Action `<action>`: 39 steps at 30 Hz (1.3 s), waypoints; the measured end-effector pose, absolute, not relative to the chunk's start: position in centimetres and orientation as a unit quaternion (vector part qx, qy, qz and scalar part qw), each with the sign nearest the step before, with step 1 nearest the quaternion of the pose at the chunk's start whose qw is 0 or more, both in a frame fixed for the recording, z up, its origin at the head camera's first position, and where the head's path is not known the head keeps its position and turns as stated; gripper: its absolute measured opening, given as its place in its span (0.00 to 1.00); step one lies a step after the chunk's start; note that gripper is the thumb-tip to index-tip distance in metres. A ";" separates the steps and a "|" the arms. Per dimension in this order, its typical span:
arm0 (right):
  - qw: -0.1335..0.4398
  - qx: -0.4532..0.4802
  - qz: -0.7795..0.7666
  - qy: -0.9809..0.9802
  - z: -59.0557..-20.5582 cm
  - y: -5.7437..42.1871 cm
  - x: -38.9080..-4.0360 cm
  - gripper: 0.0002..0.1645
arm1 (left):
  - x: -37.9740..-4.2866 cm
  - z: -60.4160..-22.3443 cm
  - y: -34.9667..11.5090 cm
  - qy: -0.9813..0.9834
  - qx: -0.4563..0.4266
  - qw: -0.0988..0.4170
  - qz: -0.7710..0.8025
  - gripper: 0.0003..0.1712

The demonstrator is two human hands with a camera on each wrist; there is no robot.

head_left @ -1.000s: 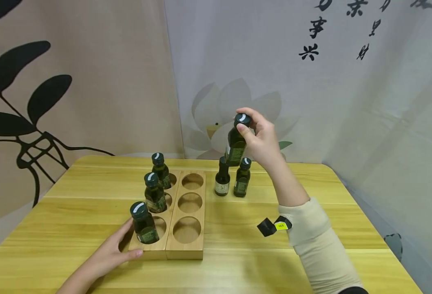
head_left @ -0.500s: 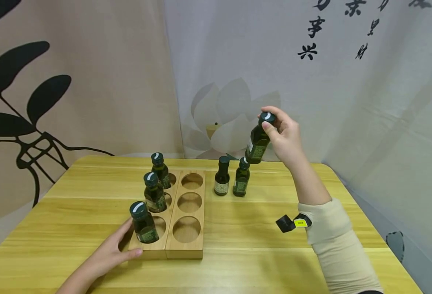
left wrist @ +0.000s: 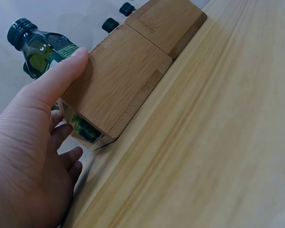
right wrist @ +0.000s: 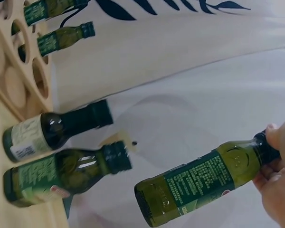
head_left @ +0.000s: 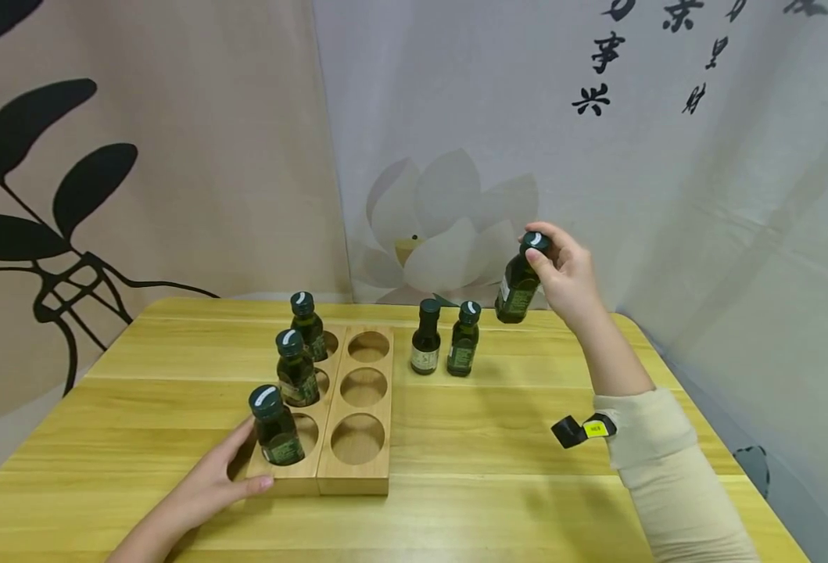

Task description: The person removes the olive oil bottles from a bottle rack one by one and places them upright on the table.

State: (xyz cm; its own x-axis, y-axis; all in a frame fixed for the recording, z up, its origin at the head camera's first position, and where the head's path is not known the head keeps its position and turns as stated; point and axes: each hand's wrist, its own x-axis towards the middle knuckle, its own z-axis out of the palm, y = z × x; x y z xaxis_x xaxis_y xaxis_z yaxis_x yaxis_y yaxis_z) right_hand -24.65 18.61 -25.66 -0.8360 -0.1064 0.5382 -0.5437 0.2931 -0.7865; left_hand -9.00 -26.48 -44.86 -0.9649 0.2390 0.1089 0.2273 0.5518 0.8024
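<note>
My right hand pinches the cap of a green glass bottle and holds it above the table's back right part, slightly tilted. The bottle's green label faces the right wrist camera. Two bottles stand side by side on the table: a dark one with a cream label and a green one. My left hand holds the near left corner of a two-part wooden bottle rack, thumb on its front. Bottles stand in its left column, the nearest one beside that hand.
The rack's right column has bare round holes. Under everything lies a yellow wooden table. Behind it hangs a printed cloth with leaves, a lotus and characters.
My right hand has carried the green bottle rightward, from above the two standing bottles to their right, and lowered it a little at the end. My left hand and the rack stay put.
</note>
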 end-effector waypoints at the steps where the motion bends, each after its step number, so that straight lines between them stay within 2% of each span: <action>1: 0.193 0.204 0.555 -0.783 -25.9 18.8 -24.7 0.20 | -9.0 -44.8 -26.5 0.881 0.132 0.007 0.454 0.54; 20: 0.151 0.174 0.560 -0.796 -32.0 20.3 -26.4 0.21 | -9.0 -44.8 -26.5 0.890 0.123 0.008 0.438 0.54; 27: 0.153 0.174 0.557 -0.797 -34.4 20.4 -26.8 0.20 | -8.9 -44.9 -26.4 0.882 0.125 0.007 0.455 0.55; 39: 0.131 0.151 0.559 -0.805 -36.9 20.2 -26.8 0.21 | -9.0 -45.0 -26.4 0.881 0.128 0.004 0.456 0.54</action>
State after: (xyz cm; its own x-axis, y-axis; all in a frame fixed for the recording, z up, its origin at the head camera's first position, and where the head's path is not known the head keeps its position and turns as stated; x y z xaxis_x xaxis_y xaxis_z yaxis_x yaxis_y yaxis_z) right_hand -26.83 20.23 -36.92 -0.9201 -0.0967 0.3797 -0.3895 0.3302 -0.8598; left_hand -8.97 -26.40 -44.99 -0.9671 0.2299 0.1092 0.2219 0.5519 0.8038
